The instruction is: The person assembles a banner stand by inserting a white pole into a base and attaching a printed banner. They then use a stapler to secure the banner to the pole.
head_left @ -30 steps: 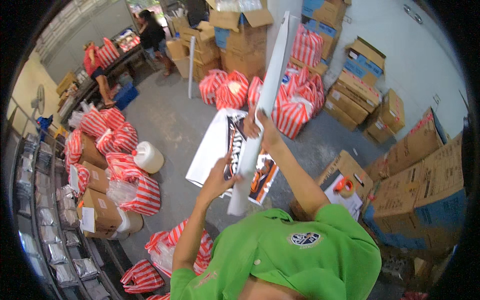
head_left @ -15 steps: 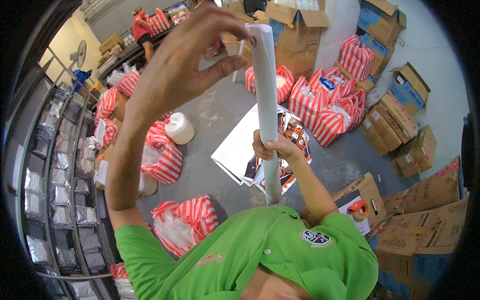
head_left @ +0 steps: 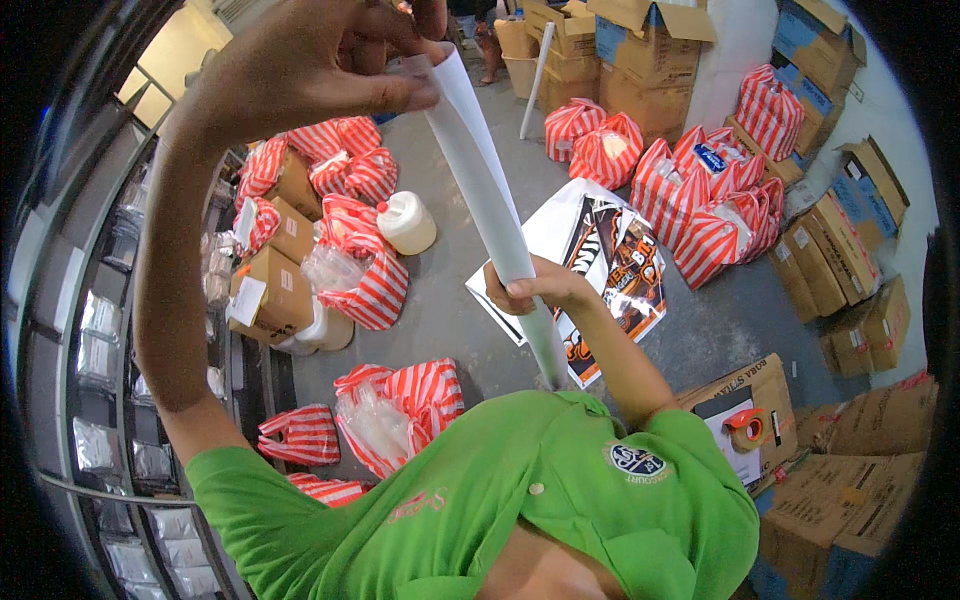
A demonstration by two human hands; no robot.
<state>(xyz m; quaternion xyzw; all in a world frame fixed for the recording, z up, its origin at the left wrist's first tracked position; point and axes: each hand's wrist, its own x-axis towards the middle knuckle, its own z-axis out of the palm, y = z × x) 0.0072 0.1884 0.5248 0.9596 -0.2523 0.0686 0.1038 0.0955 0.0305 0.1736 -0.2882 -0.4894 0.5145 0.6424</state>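
Note:
A long roll of white paper point(head_left: 475, 165) stands tilted in front of my green shirt, its upper end leaning left and its lower end by my chest. My right hand point(head_left: 535, 285) is wrapped round the roll below its middle. At the upper end my left hand point(head_left: 330, 60) is raised large and close, thumb and fingers bent at the roll's rim; part of it runs out of the picture. Beyond the roll, printed posters in orange, black and white point(head_left: 625, 285) lie on the floor with a white sheet point(head_left: 550, 215).
Red-and-white striped bags point(head_left: 700, 200) stand at right and on the left, near a white jug point(head_left: 407, 222). Cardboard boxes point(head_left: 650, 75) are stacked behind and along the right. A tape roll point(head_left: 745, 430) lies on cardboard. Shelves of silver packs point(head_left: 97, 440) line the left.
The roll's upper end has swung left, and my left hand has moved up and left with it, its fingers closer on the rim. My right hand keeps its hold. The view has shifted.

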